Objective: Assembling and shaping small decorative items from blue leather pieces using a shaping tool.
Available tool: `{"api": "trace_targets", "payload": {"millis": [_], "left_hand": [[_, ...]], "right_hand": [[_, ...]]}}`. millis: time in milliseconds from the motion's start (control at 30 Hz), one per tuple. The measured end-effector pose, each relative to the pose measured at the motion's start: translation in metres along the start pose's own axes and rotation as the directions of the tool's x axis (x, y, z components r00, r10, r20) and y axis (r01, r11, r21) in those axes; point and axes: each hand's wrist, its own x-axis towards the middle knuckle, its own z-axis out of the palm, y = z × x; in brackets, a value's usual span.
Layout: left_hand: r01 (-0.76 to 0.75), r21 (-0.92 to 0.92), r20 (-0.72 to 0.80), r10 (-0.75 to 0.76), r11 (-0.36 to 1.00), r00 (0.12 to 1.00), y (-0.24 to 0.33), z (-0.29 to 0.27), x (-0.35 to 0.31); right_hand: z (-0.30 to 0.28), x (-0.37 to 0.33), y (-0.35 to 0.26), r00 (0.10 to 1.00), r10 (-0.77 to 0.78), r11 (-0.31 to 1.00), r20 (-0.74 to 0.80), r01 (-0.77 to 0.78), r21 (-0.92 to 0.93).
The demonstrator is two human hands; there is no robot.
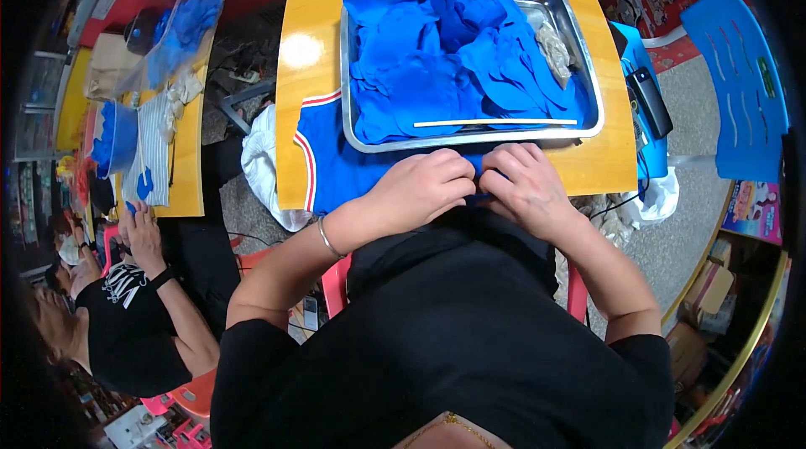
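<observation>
My left hand [428, 185] and my right hand [527, 189] meet at the near edge of the yellow table, fingers curled inward and almost touching. A little blue shows between them, but whatever the fingertips pinch is hidden. Just beyond stands a metal tray [599, 105] heaped with blue petal-shaped fabric pieces [403, 54]. Across the tray's near side lies a thin pale stick [495, 122]. A clear plastic bag [552, 54] with brownish contents rests at its right end. Blue cloth with red and white trim [323, 155] spreads under the tray, beside my left hand.
At the left, another person [143, 315] in black sits by a second table [191, 172] with a blue container [124, 138] on it. A white bag [264, 168] hangs between the tables. To the right are a black object [651, 103] and a blue chair [743, 80].
</observation>
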Motion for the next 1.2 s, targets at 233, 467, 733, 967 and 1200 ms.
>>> {"api": "trace_targets", "payload": {"millis": [233, 467, 733, 967, 1200], "left_hand": [[0.315, -0.097, -0.104, -0.325, 0.944, 0.94, 0.005, 0.013, -0.022], [0.32, -0.129, -0.163, -0.339, 0.938, 0.927, -0.003, 0.023, -0.036], [0.251, -0.431, -0.233, -0.375, 0.867, 0.897, -0.004, 0.032, -0.041], [0.327, -0.674, -0.131, -0.543, 0.662, 0.83, -0.004, 0.034, -0.046], [0.088, -0.945, -0.105, -0.546, 0.315, 0.831, 0.008, 0.042, -0.04]], "right_hand": [[0.016, -0.01, 0.002, 0.999, -0.029, 0.999, -0.039, 0.031, 0.043], [0.015, -0.006, -0.002, 0.999, -0.051, 0.999, 0.008, 0.051, 0.015], [0.014, 0.001, -0.007, 0.999, 0.004, 1.0, 0.049, -0.003, -0.024], [0.017, 0.0, -0.016, 0.998, 0.057, 0.997, 0.04, -0.055, -0.05], [0.007, 0.004, -0.019, 0.992, 0.127, 0.911, -0.016, -0.11, 0.398]]}}
